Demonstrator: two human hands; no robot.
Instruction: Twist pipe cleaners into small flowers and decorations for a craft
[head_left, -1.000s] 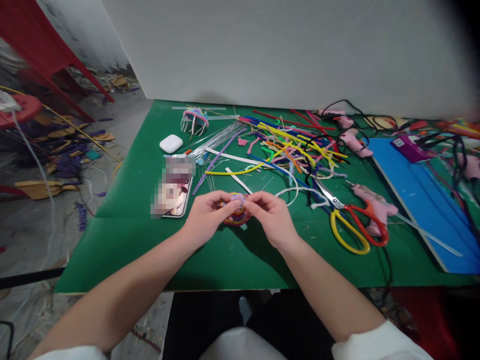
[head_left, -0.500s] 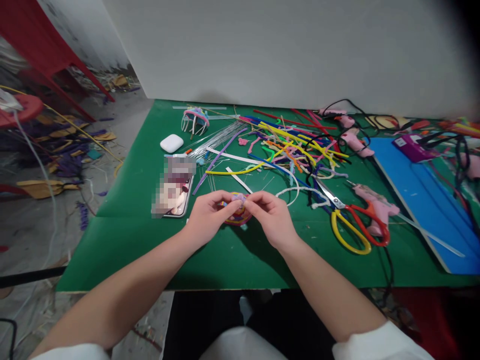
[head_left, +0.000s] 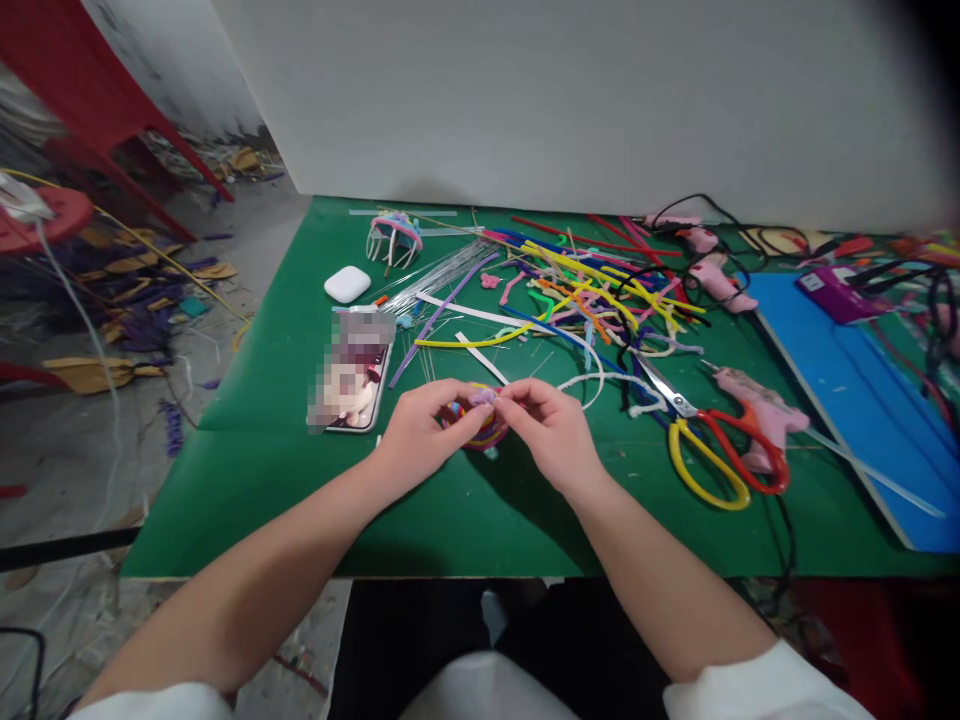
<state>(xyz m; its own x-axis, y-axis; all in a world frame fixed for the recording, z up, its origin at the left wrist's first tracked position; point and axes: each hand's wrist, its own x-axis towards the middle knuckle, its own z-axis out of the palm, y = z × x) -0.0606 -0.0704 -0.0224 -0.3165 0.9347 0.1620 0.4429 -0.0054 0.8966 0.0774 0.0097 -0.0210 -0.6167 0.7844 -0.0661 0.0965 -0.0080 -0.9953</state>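
Near the front middle of the table, a small round pipe-cleaner piece point(head_left: 493, 438) in pink, yellow and purple is between my hands. My left hand point(head_left: 424, 430) is closed on its left side, the thumb reaching over the top. The fingertips of my right hand point(head_left: 553, 432) pinch a light purple bit point(head_left: 484, 398) at the upper edge of the piece. Fingers cover much of it, so its full shape is hidden. Just beyond the hands lie a white strip point(head_left: 480, 357) and a yellow pipe cleaner point(head_left: 465, 344).
Scissors point(head_left: 694, 425) and a pink glue gun point(head_left: 765, 415) lie to the right, beside a blue board point(head_left: 832, 380). A phone point(head_left: 360, 390), a white case point(head_left: 347, 284) and a finished-looking pipe-cleaner dome point(head_left: 395, 235) are left. Loose pipe cleaners point(head_left: 577, 290) are heaped behind.
The whole view has shifted slightly, so things on the table appear a little further right. Both hands stay at the piece; the right fingertips have drawn slightly to the right.
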